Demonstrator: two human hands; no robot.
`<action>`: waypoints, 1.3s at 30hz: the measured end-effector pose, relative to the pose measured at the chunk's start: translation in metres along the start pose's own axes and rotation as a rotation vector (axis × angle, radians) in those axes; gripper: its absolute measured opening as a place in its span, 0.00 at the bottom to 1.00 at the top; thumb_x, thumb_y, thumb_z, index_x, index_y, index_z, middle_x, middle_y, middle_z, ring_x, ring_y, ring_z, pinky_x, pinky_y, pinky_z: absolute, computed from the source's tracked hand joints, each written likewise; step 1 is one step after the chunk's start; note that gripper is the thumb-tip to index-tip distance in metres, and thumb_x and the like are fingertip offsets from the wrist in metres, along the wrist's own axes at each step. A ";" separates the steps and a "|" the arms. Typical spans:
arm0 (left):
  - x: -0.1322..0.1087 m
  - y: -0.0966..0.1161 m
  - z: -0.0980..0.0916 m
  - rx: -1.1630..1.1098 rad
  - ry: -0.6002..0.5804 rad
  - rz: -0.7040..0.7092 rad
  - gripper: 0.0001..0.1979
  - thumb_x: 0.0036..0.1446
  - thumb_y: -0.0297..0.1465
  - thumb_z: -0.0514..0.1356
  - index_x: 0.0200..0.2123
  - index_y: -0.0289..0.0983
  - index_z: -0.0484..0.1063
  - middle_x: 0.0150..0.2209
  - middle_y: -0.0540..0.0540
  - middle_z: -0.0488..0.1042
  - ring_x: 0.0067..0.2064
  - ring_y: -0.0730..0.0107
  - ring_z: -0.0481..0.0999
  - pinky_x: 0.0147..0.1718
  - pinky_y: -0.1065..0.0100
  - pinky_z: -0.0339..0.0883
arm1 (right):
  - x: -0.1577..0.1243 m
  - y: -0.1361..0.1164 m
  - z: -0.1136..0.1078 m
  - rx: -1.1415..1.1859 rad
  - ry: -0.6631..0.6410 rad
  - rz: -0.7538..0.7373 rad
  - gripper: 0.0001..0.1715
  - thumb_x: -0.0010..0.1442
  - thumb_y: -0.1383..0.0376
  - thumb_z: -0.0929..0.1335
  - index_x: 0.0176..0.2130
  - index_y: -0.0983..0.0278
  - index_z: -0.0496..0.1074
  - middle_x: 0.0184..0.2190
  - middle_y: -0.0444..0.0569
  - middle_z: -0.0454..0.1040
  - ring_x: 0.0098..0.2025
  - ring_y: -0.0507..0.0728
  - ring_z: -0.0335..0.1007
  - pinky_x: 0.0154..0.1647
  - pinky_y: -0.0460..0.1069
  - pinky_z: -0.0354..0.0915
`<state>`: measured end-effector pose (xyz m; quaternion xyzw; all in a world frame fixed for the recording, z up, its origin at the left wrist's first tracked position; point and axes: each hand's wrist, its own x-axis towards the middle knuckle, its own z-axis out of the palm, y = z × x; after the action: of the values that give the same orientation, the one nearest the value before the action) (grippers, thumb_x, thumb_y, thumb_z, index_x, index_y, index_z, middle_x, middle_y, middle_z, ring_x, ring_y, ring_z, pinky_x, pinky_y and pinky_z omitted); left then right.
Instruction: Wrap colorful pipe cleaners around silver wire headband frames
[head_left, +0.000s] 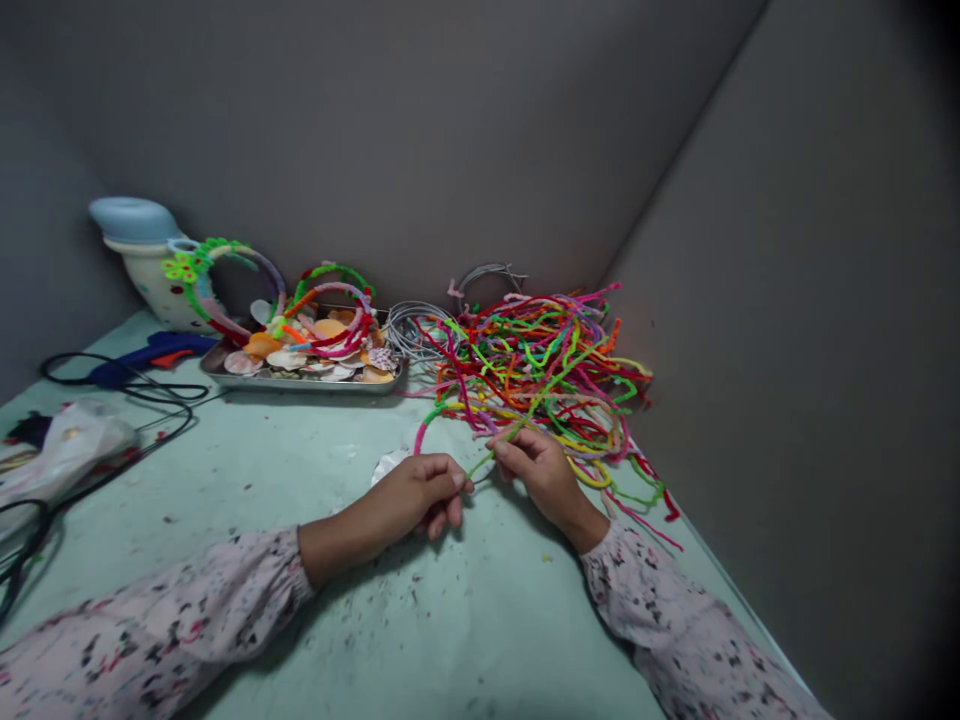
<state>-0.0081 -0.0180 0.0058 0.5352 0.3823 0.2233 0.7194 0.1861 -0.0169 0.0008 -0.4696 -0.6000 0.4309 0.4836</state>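
My left hand (416, 492) pinches a wire hoop (421, 434) partly covered in pink, green and yellow fuzzy stems. The hoop arcs up behind my fingers, and a bare bit of its wire shows between the hands. From that pinch a light green pipe cleaner (481, 464) runs to my right hand (546, 478), whose thumb and fingers are closed on it. Its long free end slants up and right over a tangled pile of colourful pipe cleaners (525, 350). A crumpled whitish piece (388, 466) lies beside my left hand, partly hidden.
A metal tray (300, 390) of seashells (289, 358) stands at the back with wrapped hoops (367, 318) on it. Coiled grey wire (416, 335) is beside it. To the left are a blue glue gun (142, 358), black cord, a plastic bag (82, 440) and a curved container (154, 270). Grey walls enclose the table.
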 end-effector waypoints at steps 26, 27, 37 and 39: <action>-0.001 0.003 0.000 -0.051 0.082 0.049 0.09 0.54 0.35 0.57 0.29 0.35 0.65 0.20 0.53 0.68 0.17 0.83 0.58 0.17 0.75 0.45 | 0.000 0.010 -0.002 0.120 0.018 0.008 0.12 0.55 0.57 0.70 0.33 0.63 0.76 0.21 0.43 0.69 0.23 0.51 0.61 0.25 0.46 0.57; -0.001 0.003 0.000 -0.057 0.087 0.056 0.08 0.54 0.34 0.57 0.29 0.35 0.65 0.20 0.53 0.68 0.17 0.83 0.58 0.17 0.75 0.45 | 0.001 0.012 -0.003 0.129 0.019 0.007 0.12 0.55 0.57 0.69 0.34 0.63 0.76 0.21 0.43 0.69 0.23 0.51 0.61 0.25 0.46 0.57; -0.004 0.002 -0.001 -0.217 0.020 -0.006 0.09 0.54 0.34 0.60 0.29 0.34 0.65 0.22 0.52 0.68 0.18 0.84 0.59 0.17 0.76 0.44 | 0.000 0.010 -0.002 0.167 -0.006 -0.008 0.11 0.56 0.58 0.69 0.34 0.62 0.75 0.27 0.44 0.71 0.24 0.50 0.63 0.27 0.46 0.60; -0.003 0.001 -0.003 -0.275 -0.026 -0.006 0.10 0.54 0.35 0.60 0.30 0.34 0.66 0.23 0.51 0.68 0.19 0.83 0.60 0.16 0.76 0.44 | -0.001 0.010 -0.001 0.182 -0.021 -0.010 0.10 0.56 0.58 0.69 0.34 0.62 0.75 0.29 0.44 0.72 0.24 0.49 0.64 0.26 0.46 0.61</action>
<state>-0.0123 -0.0185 0.0072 0.4333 0.3403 0.2646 0.7915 0.1884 -0.0163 -0.0086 -0.4163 -0.5657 0.4862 0.5199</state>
